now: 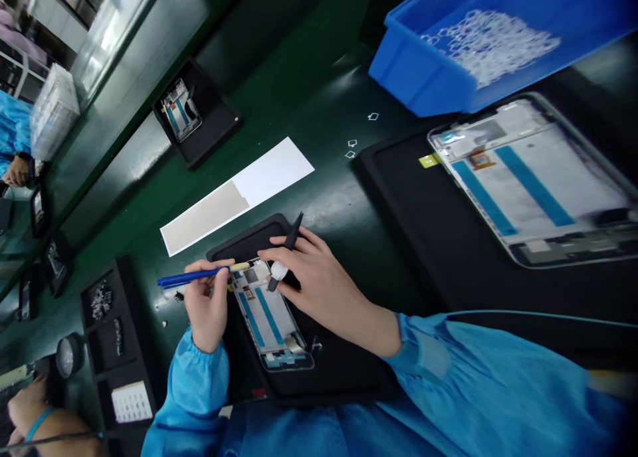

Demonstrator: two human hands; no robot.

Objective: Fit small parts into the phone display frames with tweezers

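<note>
My left hand (205, 307) is closed around a slim blue pen-like tool (187, 277), whose pale yellow end reaches the top edge of an open phone frame (294, 327). Two blue strips run along the frame's silvery inside. In my right hand (326, 287) is a black tool (295, 230), seemingly tweezers, with a white wrapped middle; its pointed end faces up and away from the phone. The fingertips of that hand rest close to the frame's upper right corner. Beneath the phone lies a black tray (343, 377).
A larger-looking phone frame (538, 184) lies on a black tray at right, below a blue bin (423, 72) of white pieces. A white-beige card (274, 168), another tray (214, 128) and a parts tray (92, 377) surround the work. Other people's hands (18, 171) show at left.
</note>
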